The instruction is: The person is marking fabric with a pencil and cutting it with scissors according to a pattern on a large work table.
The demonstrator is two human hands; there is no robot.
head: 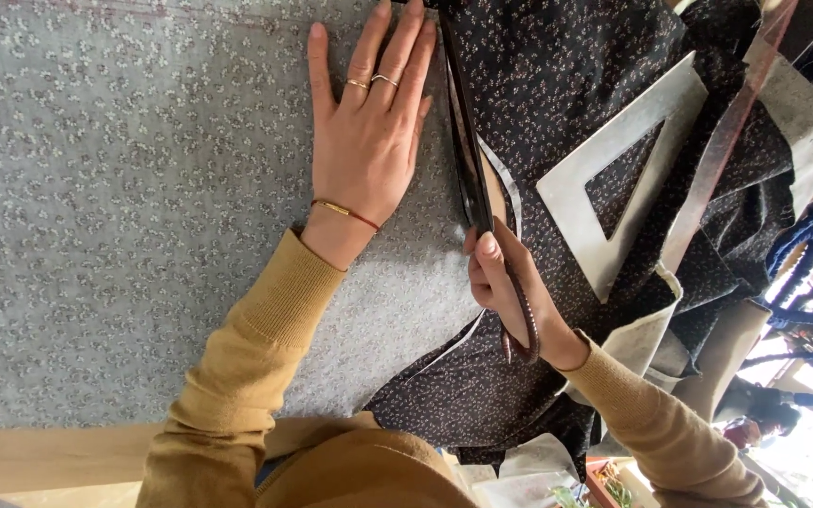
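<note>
Right hand (pixel 510 292), grip closed on the handles of dark scissors (pixel 468 160); blades run toward 12 o'clock from the fist, along the edge of the grey-backed fabric (pixel 124 207). Left hand (pixel 369 132) open, flat on that fabric at 10 o'clock of the grip. Set square (pixel 604 183) lies on dark floral cloth (pixel 557 75) at 2 o'clock.

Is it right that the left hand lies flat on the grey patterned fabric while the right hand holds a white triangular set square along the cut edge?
Not quite. In the head view the left hand does lie flat on the grey patterned fabric, but the right hand holds long dark scissors, not the white triangular set square, which lies untouched on the dark floral fabric.
</note>
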